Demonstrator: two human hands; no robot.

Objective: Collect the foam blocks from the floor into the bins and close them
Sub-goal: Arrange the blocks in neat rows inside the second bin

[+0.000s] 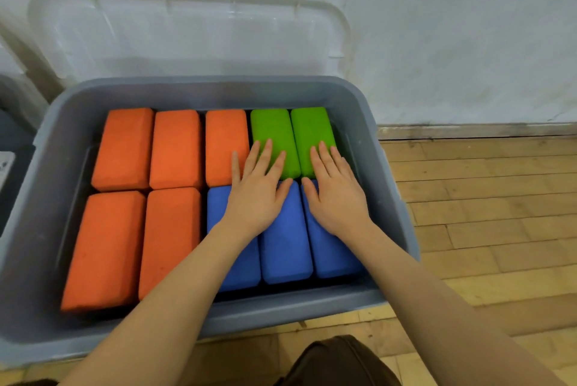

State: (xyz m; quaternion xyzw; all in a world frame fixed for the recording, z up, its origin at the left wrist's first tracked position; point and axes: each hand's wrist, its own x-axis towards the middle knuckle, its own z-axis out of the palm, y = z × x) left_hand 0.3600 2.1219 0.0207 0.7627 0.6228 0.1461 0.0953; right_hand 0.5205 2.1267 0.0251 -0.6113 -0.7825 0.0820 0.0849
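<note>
The left hand (256,195) lies flat with the fingers straight and a little spread; its palm rests on the blue blocks (285,239) and its fingertips reach onto the left green block (274,132) and the edge of the nearest orange block (226,142). The right hand (335,195) lies flat in the same way just beside it, palm on the blue blocks and fingertips on the right green block (312,129). Neither hand grips anything; both only press down. The two forearms come in from the lower edge of the view and point away from the person, toward the wall (437,26). All blocks lie inside the grey bin (46,182), packed side by side in two rows, each with its long axis running from the near wall of the bin toward the far wall. In the far row of the bin are three orange blocks and then the two green ones; in the near row are two more orange blocks (137,245) and then three blue ones. Behind the bin a clear lid (187,29) leans upright against the wall. To the right of the bin is a wooden floor (484,198).
</note>
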